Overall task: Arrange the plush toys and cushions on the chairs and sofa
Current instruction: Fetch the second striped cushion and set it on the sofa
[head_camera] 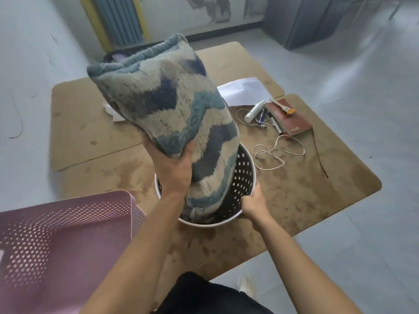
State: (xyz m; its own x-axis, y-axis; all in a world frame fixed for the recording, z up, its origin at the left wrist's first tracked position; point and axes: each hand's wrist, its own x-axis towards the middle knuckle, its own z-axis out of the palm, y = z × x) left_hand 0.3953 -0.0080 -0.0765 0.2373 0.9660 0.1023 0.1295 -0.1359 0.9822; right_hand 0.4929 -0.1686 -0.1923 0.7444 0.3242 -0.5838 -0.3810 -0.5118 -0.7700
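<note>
The left hand [174, 171] is clamping one fuzzy cushion [172, 116] that is standing half inside one round basket [246, 177], while the right hand [252, 203] is gripping the basket's near rim. Judging by this, the cushion is being pulled out; next it needs lifting clear. One pink chair [56, 243] is sitting left of the basket.
</note>
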